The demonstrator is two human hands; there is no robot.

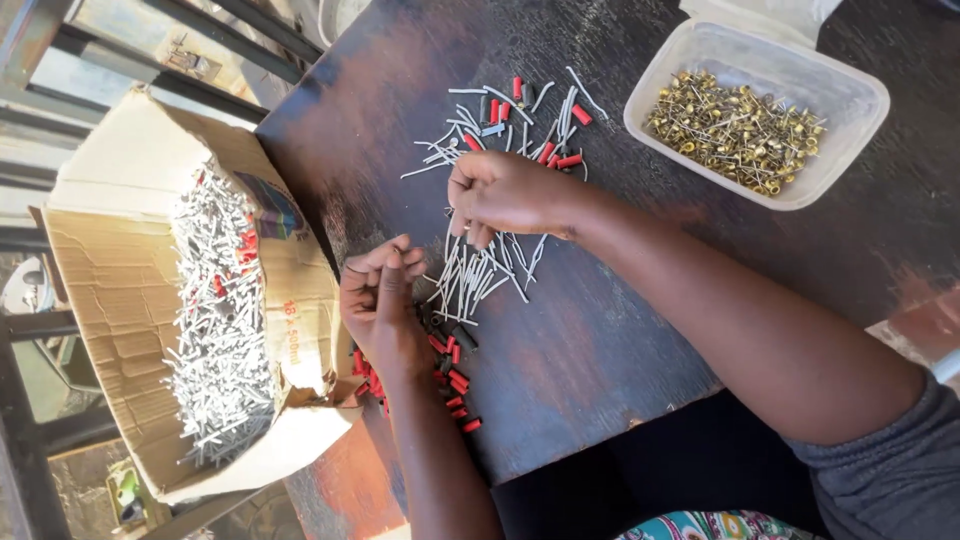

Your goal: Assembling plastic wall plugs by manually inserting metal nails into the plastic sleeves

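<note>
- Notably, worktop [620, 330] front edge near; cardboard box [130, 290] crowds left.
- Right hand [505, 195] curled, grip closed over grey pins [480, 270].
- Left hand [378, 300] pinching; contents unclear, beside red caps [455, 385].

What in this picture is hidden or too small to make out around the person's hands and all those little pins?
Head view only:
- What the right hand pinches: its curled fingers cover it.
- Whether the left hand holds anything: fingers folded shut.
- Small red and black sleeves beside the left wrist: partly under the forearm.
- Brass parts in the plastic tub: too small to tell their shape.
- Cardboard box of grey pins: its depth is hidden by the pile.
</note>
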